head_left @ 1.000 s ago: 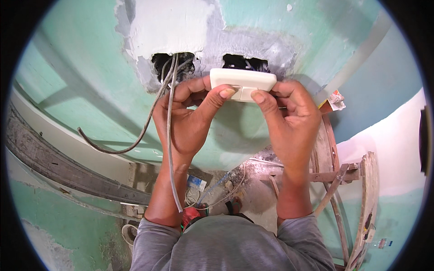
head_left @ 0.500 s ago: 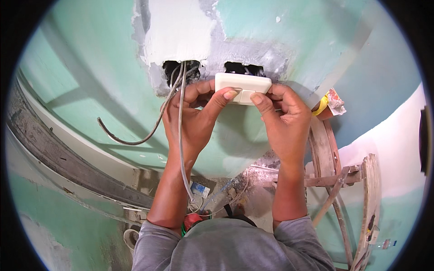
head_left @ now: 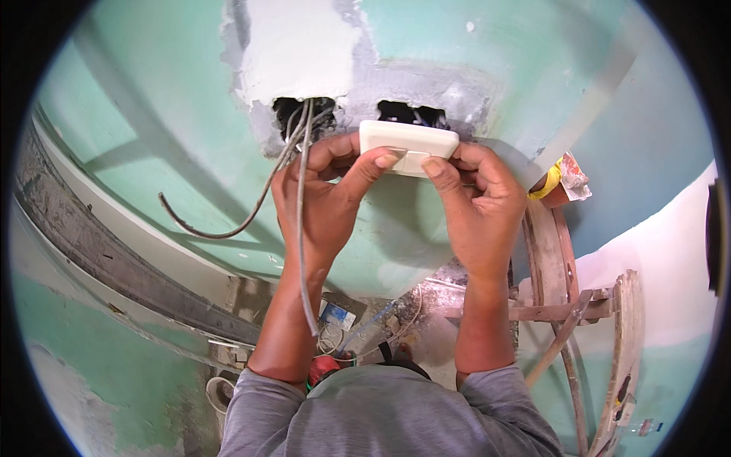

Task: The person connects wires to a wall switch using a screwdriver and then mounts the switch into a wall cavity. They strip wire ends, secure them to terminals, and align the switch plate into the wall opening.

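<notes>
Between both hands is a cream wall switch (head_left: 409, 137) with rocker keys along its lower part. My left hand (head_left: 324, 190) pinches its left side, thumb on the front, fingers behind. My right hand (head_left: 480, 190) grips the right side the same way. The switch stands just in front of and below the right wall opening (head_left: 415, 114), partly covering it. From the left wall opening (head_left: 285, 114) hang several grey cables; one long cable (head_left: 302, 244) passes in front of my left hand and forearm, another cable (head_left: 228, 234) curls out to the left.
The green wall (head_left: 175, 114) has patches of white and grey plaster. A wooden frame (head_left: 563, 308) stands at right, with a yellow-wrapped item (head_left: 550, 179) at its top. Below, on the littered floor, lie a blue-and-white packet (head_left: 336, 316) and a red object (head_left: 324, 369).
Both hands keep the same grip on the switch, which has barely shifted. The view has moved slightly, and the long cable's lower end now shows beside my left forearm.
</notes>
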Available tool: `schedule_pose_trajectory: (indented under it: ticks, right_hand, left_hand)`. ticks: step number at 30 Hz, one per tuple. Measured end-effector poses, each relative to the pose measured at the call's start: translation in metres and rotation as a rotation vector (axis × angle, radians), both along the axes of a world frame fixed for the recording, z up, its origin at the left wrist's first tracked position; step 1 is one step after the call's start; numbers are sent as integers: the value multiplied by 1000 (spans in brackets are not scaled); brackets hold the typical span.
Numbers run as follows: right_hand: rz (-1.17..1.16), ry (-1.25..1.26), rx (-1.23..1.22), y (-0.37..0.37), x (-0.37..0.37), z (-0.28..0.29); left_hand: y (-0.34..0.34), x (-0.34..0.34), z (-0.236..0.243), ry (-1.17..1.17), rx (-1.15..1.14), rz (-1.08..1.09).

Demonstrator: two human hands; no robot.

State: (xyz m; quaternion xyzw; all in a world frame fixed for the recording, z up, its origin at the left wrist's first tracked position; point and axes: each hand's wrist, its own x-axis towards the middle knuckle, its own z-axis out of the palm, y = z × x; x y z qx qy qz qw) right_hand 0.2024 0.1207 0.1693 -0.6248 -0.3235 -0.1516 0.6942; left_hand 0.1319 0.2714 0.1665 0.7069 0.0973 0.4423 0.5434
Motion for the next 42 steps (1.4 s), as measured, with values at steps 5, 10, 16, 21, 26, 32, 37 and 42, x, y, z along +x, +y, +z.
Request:
schedule_pose_trajectory:
  ticks: [5,10,16,21,26,32,37,42]
  right_hand:
    - [-23,-28,-16,1,3,-4]
    - [-40,24,-30,-5,4,-5]
    - [-12,-22,-48,-6,5,-2]
    - [35,10,13,-1,4,4]
    - [-7,-3,-40,-2,5,5]
    - [-109,-9,-89,-1,6,7]
    - [-211,-58,-67,1,-3,7]
    - [-381,-135,-160,3,-10,9]
  left_hand:
    - [8,4,-9,-34,34,-26]
    - [1,4,6,-68,28,-71]
    - [-3,-4,3,-25,-36,-63]
    - [-4,-1,6,-13,-72,-27]
    - [-2,0,3,-3,226,195]
    - [-1,-1,7,16,-12,82]
    - [-5,0,14,33,-36,109]
    - [-3,-2,8,20,81,191]
